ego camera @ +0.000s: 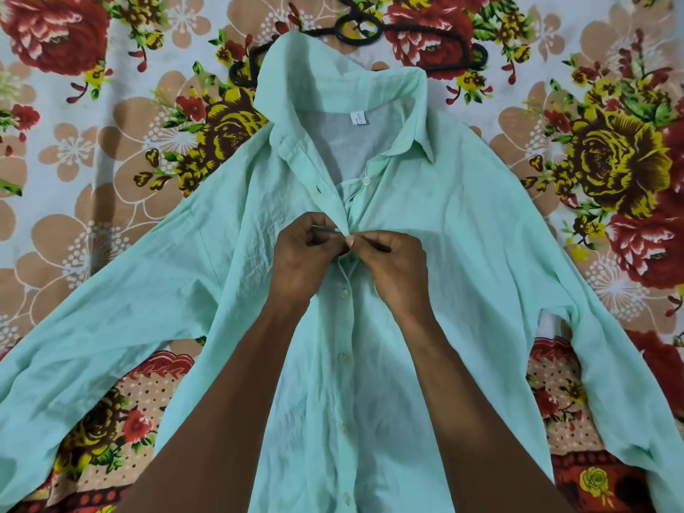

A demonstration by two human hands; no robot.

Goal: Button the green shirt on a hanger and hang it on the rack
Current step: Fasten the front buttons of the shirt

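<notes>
Now the green shirt point(462, 253) lies flat on the flowery bed sheet point(92, 161), so both hands can work. The left hand point(301, 253) pinches the button edge; the right hand point(392, 264) pinches the other edge. The black hanger point(455, 38) peeks above the collar. A small white label point(358, 117) has writing too tiny to read.

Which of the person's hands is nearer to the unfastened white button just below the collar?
Right. The right hand pinches the placket just below the white button; the left hand is farther left.
</notes>
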